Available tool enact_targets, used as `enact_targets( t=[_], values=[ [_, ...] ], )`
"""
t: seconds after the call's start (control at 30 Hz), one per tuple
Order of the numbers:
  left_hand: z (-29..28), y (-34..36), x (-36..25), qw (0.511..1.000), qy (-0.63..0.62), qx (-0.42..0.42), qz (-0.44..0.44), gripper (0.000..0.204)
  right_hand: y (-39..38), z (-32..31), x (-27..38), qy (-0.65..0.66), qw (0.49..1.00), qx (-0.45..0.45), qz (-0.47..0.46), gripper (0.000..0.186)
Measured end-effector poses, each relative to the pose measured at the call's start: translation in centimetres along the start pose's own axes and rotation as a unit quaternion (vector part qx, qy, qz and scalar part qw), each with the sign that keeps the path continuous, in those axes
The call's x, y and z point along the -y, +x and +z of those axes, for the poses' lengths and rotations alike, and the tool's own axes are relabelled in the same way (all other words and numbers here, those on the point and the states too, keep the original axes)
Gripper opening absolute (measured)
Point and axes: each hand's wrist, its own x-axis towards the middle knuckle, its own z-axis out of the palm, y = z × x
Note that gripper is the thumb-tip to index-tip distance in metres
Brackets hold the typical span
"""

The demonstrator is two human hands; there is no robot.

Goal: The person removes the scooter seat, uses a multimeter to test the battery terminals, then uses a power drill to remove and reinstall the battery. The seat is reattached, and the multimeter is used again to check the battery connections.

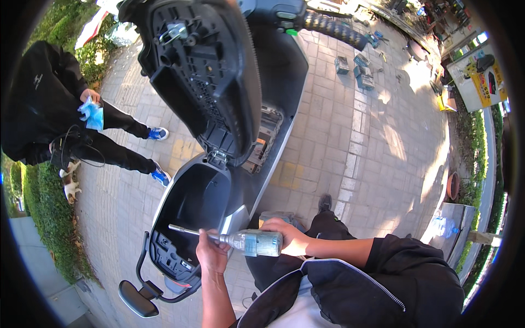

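A cordless impact driver (256, 242) with a teal body and a long metal bit (184, 229) lies across in front of me, its bit directed to the left. My right hand (289, 236) is closed around the tool's handle, which is mostly hidden. With closed fingers, my left hand (212, 252) grips the shank near the driver's nose. Beneath the bit is the underseat storage bin (205, 188) of a scooter. The scooter's black seat (240, 71) stands raised on its hinge (217, 158), showing its ribbed underside.
A person in black (41, 104) stands at the left, holding a blue cloth-like item (92, 113). The scooter's rear grab rail (143, 262) and backrest (136, 299) lie at lower left. Several teal tool boxes (363, 74) sit on the paving. A handlebar grip (336, 30) sticks out ahead.
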Motion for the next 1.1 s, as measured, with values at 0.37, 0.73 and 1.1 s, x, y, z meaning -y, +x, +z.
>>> enact_targets(
  t=[0.37,0.73,1.1],
  values=[
    [18.5,0.8,24.5,0.989,0.107,-0.002,-0.105,0.046,-17.9,-22.8,-7.0,-0.042,0.979,-0.177,0.089,0.083],
    [21.7,24.8,54.7,0.833,0.506,0.074,-0.212,0.036,-24.3,-28.7,-41.7,-0.249,0.864,-0.217,0.38,0.075],
    [17.1,37.4,65.1,0.797,0.55,0.068,-0.242,0.044,-22.2,-29.9,-59.2,-0.231,0.854,-0.145,0.443,0.074]
  ],
)
